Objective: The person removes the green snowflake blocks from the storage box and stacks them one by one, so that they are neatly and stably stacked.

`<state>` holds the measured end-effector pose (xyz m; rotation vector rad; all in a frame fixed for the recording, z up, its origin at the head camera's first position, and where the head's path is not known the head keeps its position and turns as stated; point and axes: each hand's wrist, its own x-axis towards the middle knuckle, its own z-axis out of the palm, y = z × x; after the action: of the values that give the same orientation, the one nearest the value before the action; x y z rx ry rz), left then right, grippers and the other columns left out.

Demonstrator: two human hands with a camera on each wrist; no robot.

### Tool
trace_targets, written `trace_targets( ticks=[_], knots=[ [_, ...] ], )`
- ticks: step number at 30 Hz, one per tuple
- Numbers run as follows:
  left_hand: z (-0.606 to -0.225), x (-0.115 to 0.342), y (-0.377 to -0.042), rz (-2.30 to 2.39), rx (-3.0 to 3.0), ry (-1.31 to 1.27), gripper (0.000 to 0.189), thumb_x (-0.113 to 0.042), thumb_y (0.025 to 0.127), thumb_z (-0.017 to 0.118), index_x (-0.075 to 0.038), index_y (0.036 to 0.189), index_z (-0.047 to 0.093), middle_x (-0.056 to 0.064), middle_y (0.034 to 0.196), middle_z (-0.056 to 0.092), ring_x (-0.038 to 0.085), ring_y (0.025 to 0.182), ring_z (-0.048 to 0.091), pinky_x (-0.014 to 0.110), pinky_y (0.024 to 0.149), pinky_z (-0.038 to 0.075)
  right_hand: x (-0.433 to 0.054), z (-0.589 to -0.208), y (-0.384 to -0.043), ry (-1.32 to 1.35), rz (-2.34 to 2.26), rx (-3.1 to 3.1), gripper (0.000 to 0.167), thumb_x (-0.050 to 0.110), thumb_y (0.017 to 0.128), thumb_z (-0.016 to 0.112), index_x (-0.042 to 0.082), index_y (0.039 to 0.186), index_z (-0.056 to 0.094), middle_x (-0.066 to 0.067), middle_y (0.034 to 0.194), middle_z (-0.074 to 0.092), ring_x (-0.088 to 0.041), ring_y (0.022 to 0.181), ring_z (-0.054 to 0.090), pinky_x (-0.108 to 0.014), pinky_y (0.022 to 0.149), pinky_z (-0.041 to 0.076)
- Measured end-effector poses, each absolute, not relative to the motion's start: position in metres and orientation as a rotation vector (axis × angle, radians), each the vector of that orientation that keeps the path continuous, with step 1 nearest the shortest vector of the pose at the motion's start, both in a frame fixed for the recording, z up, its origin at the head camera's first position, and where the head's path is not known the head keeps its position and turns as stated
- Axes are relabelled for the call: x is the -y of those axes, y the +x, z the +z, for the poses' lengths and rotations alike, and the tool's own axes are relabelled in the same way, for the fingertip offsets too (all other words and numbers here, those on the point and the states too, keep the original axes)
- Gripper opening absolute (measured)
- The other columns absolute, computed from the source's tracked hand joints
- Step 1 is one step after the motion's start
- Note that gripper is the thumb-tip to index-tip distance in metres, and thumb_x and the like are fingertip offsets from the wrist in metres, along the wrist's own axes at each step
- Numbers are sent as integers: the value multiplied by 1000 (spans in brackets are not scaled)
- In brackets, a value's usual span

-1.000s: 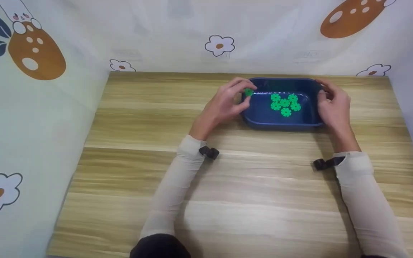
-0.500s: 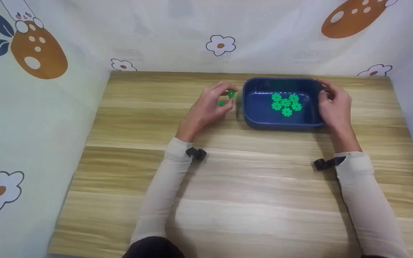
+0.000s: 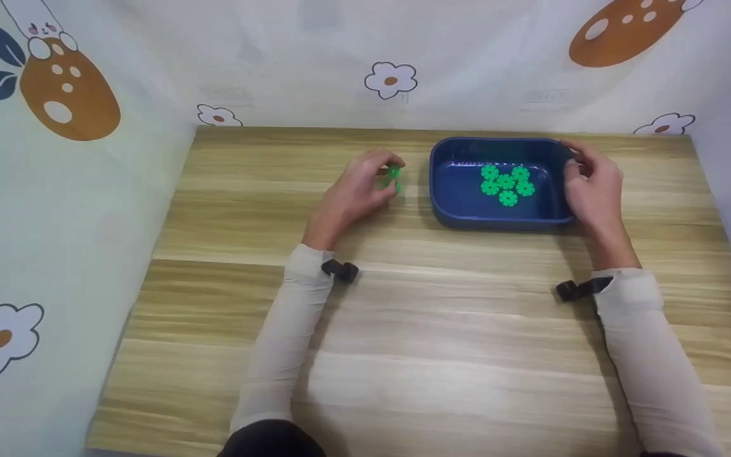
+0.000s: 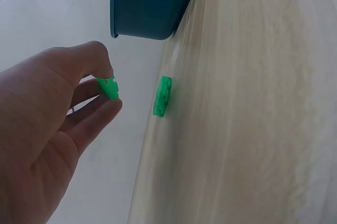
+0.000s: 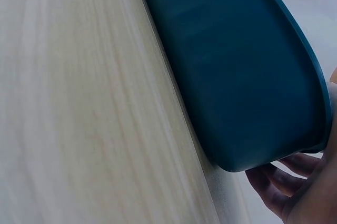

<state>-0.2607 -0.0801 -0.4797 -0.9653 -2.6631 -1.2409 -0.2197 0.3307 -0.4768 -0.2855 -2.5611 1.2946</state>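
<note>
My left hand (image 3: 354,190) pinches a green snowflake disc (image 4: 109,88) between thumb and fingertips, above the table and left of the blue tray (image 3: 499,223). A second green disc (image 4: 162,96) lies on the tabletop just below; in the head view the fingers partly cover it. Inside the tray several green discs (image 3: 506,182) lie flat in a flower-like cluster on the floor. At the tray's right end, my right hand (image 3: 596,187) grips the wall, thumb over the rim and fingers around the outside.
The tray stands on a wood-grain table (image 3: 403,343), close to its back edge. Behind and on the left rise pale wall coverings (image 3: 289,63) printed with flowers and orange shapes. Each wrist wears a black camera strap (image 3: 340,270).
My left hand has moved left, from the tray's left rim to above the table, still pinching a green disc. The right hand and the tray's discs stay put.
</note>
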Motion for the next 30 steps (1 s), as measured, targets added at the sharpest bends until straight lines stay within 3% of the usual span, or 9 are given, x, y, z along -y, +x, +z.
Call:
trace_targets(
  ticks=[6,17,25,30],
  knots=[
    [-483,83,-263,-1095,2785,-961,32,-5,96,72,3,127,71,15,123,76,25,111,72,36,102,60,-332,-476,-219,-292,1295,2575,42,17,110,48,22,145,70,-9,147,70,-18,117,69,-22,99,52],
    [-483,86,-263,-1009,2898,-997,32,-3,94,72,0,126,75,13,120,79,24,108,71,38,100,60,-333,-477,-221,-282,1310,2569,43,16,109,48,20,145,70,-9,150,68,-28,128,69,-27,107,54],
    [-485,86,-263,-964,2928,-1032,34,-1,92,71,-2,125,75,11,121,78,27,113,71,40,105,58,-331,-479,-222,-254,1304,2518,42,13,107,50,20,141,74,-10,143,72,-18,115,72,-14,93,51],
    [-486,86,-264,-972,2929,-1051,33,0,92,71,-1,125,75,12,121,79,29,115,72,40,106,58,-331,-479,-221,-245,1310,2505,43,12,106,50,20,140,75,-11,142,73,-13,110,72,-13,90,51]
  ],
)
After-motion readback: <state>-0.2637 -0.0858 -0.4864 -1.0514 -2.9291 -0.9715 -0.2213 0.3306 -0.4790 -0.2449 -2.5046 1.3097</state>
